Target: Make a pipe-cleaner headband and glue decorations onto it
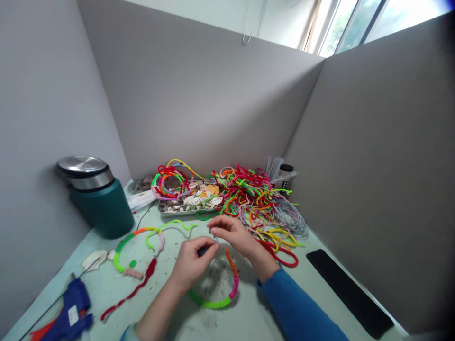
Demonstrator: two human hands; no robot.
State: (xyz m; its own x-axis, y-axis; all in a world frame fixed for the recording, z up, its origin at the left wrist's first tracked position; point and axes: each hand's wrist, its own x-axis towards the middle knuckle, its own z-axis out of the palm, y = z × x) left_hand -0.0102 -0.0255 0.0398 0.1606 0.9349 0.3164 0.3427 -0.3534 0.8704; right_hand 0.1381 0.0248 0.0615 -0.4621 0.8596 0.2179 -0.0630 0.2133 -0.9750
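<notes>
Near the table's middle, my left hand (195, 259) is closed in a pinch, thumb against forefinger. A short bit of light blue pipe cleaner (217, 240) shows at its fingertips. My right hand (232, 233) is pinched just above and to the right, its fingertips at the upper end of that blue bit. Below both hands curves a ring wrapped in fuzzy pipe cleaner (235, 284), orange, magenta and bright green. One side of it passes behind my left wrist; whether it joins the blue bit is hidden by my fingers.
At left lie another wrapped ring (120, 251), a dark red pipe cleaner (135, 290), a blue glue gun (73, 310) and a green flask (103, 208). Behind are a metal tray (177, 213) of shells and a pipe cleaner heap (249, 189). A black strip (348, 293) lies right.
</notes>
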